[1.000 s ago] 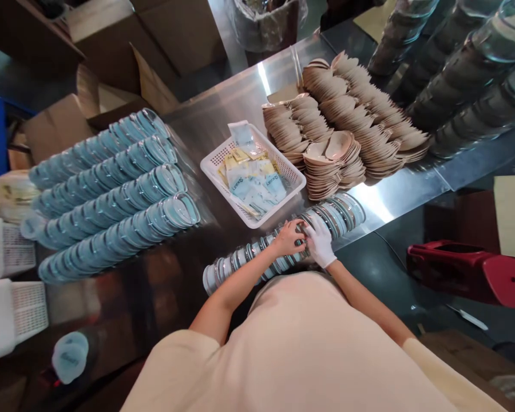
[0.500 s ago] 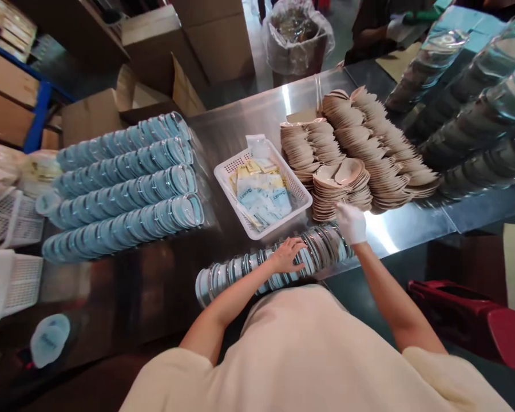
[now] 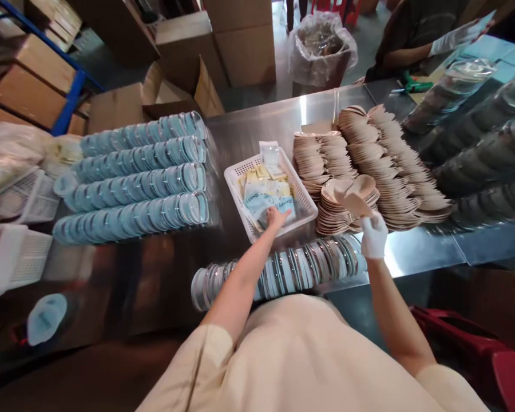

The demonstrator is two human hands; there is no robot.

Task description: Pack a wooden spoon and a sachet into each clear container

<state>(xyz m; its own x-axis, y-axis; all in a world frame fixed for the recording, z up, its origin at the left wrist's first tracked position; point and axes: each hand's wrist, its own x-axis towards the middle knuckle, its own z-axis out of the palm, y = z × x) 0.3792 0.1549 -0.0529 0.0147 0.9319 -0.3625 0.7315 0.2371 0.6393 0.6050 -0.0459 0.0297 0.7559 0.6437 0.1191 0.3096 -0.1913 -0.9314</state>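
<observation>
My left hand (image 3: 277, 218) reaches into the white plastic basket (image 3: 237, 176) and rests on the blue and yellow sachets (image 3: 264, 194) inside; whether it grips one I cannot tell. My right hand (image 3: 373, 235), in a white glove, holds a tan leaf-shaped spoon (image 3: 354, 201) just above the front stack of the same spoons (image 3: 332, 210). A row of clear lidded containers (image 3: 300, 266) lies on its side along the near edge of the steel table (image 3: 257, 123), below both hands.
Several rows of blue-lidded cups (image 3: 137, 177) lie at the left. More spoon stacks (image 3: 386, 160) and bagged containers (image 3: 489, 149) fill the right. Cardboard boxes (image 3: 240, 40), a lined bin (image 3: 321, 48) and another person (image 3: 416, 34) are beyond the table. White baskets (image 3: 12, 252) sit far left.
My left hand left the container row and moved up into the basket. My right hand rose to the spoon stack and now holds a spoon. The view tilted up.
</observation>
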